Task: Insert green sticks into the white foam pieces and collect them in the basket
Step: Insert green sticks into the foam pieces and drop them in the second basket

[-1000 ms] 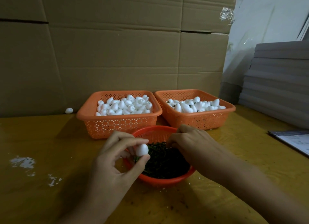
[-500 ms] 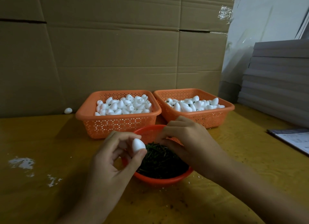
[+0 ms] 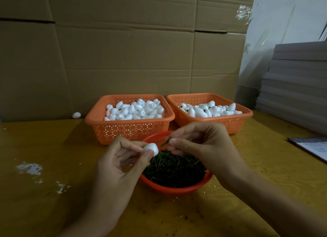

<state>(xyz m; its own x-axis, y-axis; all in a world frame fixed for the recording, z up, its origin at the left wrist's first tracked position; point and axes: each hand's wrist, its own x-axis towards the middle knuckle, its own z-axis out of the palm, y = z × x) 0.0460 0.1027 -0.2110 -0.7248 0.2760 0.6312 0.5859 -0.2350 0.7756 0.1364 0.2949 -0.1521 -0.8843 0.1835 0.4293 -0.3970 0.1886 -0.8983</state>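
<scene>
Foam piece (image 3: pixel 150 148) pinched L hand (image 3: pixel 120 164), stick (image 3: pixel 163 144) R hand (image 3: pixel 200 148).

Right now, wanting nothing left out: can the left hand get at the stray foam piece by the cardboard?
Probably, once freed: the left hand pinches a foam piece, but nothing stands between it and the stray piece.
</scene>
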